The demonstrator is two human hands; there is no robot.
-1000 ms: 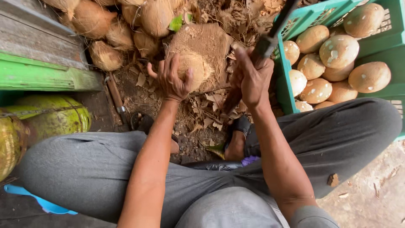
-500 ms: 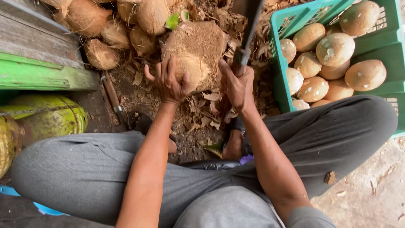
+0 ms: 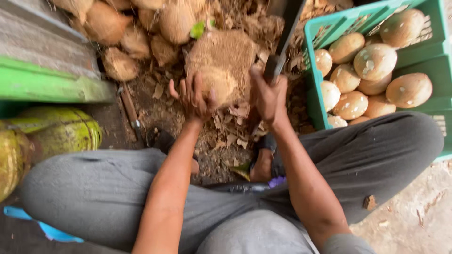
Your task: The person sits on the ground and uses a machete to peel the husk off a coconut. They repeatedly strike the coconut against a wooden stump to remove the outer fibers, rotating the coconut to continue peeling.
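Steadying one husked coconut (image 3: 221, 70) (left hand (image 3: 194, 96), fingers spread); right hand (image 3: 269, 94) gripping one machete (image 3: 285, 35).

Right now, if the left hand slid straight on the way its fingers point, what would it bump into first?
The left hand already rests on the half-husked coconut, fingers pointing up the picture. Going on, it would press into that coconut, then probably the wooden block beneath.

Hands: two are counted, a left hand (image 3: 195, 96) and a right hand (image 3: 269, 94).
Blades: one long knife (image 3: 282, 44).
Coconuts on the block: one part-husked coconut (image 3: 216, 84).
Crates: one green crate (image 3: 423, 66).
Peeled coconuts (image 3: 374, 61) in the crate: about ten are visible.
Unhusked coconuts (image 3: 106, 23) behind: about seven are counted.
Green coconuts (image 3: 66, 134) at left: two are seen.
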